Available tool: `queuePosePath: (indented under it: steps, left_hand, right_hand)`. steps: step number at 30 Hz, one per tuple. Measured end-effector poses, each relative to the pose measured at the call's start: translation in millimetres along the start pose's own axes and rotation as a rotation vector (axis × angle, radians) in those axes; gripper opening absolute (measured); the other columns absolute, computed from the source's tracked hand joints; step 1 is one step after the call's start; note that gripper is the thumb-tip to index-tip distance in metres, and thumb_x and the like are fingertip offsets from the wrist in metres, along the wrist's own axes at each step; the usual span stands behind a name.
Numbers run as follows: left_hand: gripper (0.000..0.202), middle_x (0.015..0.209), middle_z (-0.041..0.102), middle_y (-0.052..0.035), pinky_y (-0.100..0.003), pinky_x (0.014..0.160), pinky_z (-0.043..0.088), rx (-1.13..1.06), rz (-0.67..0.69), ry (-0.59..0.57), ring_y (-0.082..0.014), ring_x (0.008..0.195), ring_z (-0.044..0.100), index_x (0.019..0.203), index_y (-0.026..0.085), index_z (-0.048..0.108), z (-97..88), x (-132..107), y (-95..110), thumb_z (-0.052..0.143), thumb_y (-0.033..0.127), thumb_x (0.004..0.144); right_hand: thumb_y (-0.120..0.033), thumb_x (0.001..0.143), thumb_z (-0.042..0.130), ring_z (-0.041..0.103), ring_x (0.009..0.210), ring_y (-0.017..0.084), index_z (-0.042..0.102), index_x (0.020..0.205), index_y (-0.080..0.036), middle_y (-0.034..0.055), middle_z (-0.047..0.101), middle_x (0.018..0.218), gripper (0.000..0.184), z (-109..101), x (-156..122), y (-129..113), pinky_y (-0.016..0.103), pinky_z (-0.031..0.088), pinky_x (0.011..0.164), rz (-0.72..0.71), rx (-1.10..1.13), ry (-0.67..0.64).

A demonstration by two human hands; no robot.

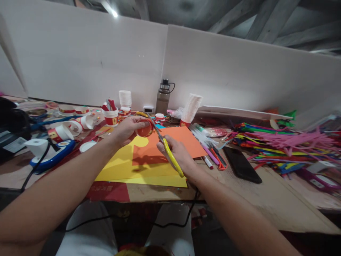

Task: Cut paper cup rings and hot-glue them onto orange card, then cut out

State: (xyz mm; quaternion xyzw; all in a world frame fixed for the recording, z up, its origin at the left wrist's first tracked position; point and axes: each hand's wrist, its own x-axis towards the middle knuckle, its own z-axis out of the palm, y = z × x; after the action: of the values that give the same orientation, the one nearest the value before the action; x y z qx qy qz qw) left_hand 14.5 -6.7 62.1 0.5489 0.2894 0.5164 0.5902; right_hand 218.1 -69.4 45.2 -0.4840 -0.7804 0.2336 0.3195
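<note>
My left hand (124, 131) pinches a round red piece (144, 128) that looks like part of a cut paper cup. In my right hand (177, 151) is a pair of scissors (170, 156) with yellow handles. The scissor blades point up and away, right against the red piece's right edge; whether they are cutting into it I cannot tell. Beneath both hands lie an orange paper sheet (183, 140) and yellow paper sheets (117, 170). A small yellow disc (141, 142) rests on the paper.
Stacked white cups (192, 106), a bottle (163, 96) and a cup of red-handled tools (110, 117) stand at the back. On the right are pens (207, 142), a phone (242, 165) and colourful pipe cleaners (293, 142). A blue-and-white device (54, 154) and cut cups (60, 132) lie left.
</note>
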Motion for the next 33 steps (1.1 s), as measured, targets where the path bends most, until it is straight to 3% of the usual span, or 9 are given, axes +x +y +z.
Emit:
queuePosePath:
  steps: [5, 10, 17, 23, 33]
  left_hand:
    - [0.022, 0.071, 0.068, -0.0029, -0.024, 0.065, 0.048, -0.156, -0.022, 0.037, -0.0098, 0.06, 0.058, 0.084, 0.012, 0.073, 8.1, -0.8, -11.3, 0.081, 0.023, 0.066]
    - [0.021, 0.069, 0.066, -0.0016, -0.023, 0.064, 0.046, -0.162, -0.009, 0.042, -0.0081, 0.059, 0.055, 0.082, 0.012, 0.073, 11.2, -2.5, -10.9, 0.082, 0.023, 0.066]
    - [0.021, 0.057, 0.06, 0.0002, -0.022, 0.062, 0.042, -0.101, 0.043, -0.015, -0.0085, 0.057, 0.052, 0.061, 0.012, 0.067, 13.6, -3.4, -7.4, 0.084, 0.024, 0.061]
    - [0.021, 0.071, 0.069, -0.0038, -0.022, 0.065, 0.043, -0.068, 0.043, -0.056, -0.0109, 0.066, 0.059, 0.08, 0.011, 0.074, 13.1, -3.2, -8.9, 0.082, 0.022, 0.064]
    - [0.022, 0.07, 0.069, -0.0035, -0.023, 0.064, 0.042, -0.061, 0.04, -0.046, -0.0105, 0.063, 0.058, 0.075, 0.011, 0.074, 11.2, -2.2, -8.4, 0.083, 0.024, 0.06]
  right_hand:
    - [-0.062, 0.089, 0.045, 0.043, 0.06, 0.012, 0.047, 0.081, -0.022, -0.0046, 0.046, 0.066, 0.04, -0.1, 0.3, -0.5, 0.024, 0.031, 0.056, 0.014, 0.023, 0.032]
    - [-0.057, 0.09, 0.045, 0.042, 0.057, 0.011, 0.047, 0.084, -0.023, -0.005, 0.045, 0.064, 0.035, -2.1, -0.4, -1.2, 0.024, 0.03, 0.054, 0.013, 0.069, -0.005]
    - [-0.051, 0.09, 0.049, 0.044, 0.061, 0.011, 0.049, 0.092, -0.023, -0.0041, 0.049, 0.071, 0.028, -3.1, 0.4, -1.4, 0.025, 0.034, 0.058, 0.004, 0.125, -0.046]
    - [-0.049, 0.09, 0.05, 0.044, 0.061, 0.011, 0.048, 0.089, -0.023, -0.0047, 0.049, 0.071, 0.027, -3.3, -0.2, -3.7, 0.025, 0.035, 0.057, 0.02, 0.107, -0.019]
    - [-0.05, 0.09, 0.048, 0.043, 0.058, 0.01, 0.049, 0.087, -0.021, -0.0048, 0.051, 0.069, 0.029, -2.8, -0.1, -2.2, 0.024, 0.032, 0.053, 0.003, 0.116, -0.002]
